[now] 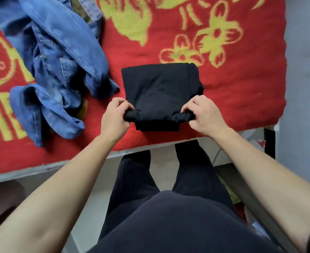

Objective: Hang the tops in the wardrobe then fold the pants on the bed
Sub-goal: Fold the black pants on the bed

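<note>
Folding black pants (159, 88): item lies mid-picture on the red blanket (242, 92), close to its 6 o'clock edge, already reduced to a compact rectangle.

Left hand (115, 117): fingers curled, pinching the bundle's near corner at 7 o'clock.

Right hand (203, 115): likewise curled, pinching the near corner at 5 o'clock. Both grips take the top layer, slightly bunched; lower layers show beneath at 6 o'clock.

Jeans (59, 70): crumpled and unfolded, at 9 to 11 o'clock of the pants, one hem just beside them.

Step, as judged: carrying the near edge over toward 12 o'clock.

Handling advice: lift both corners level, keep the cloth taut between the hands, lay edge onto far edge, then smooth flat so no bunching stays inside.

Jeans probably follow. Tops: none in view.
</note>
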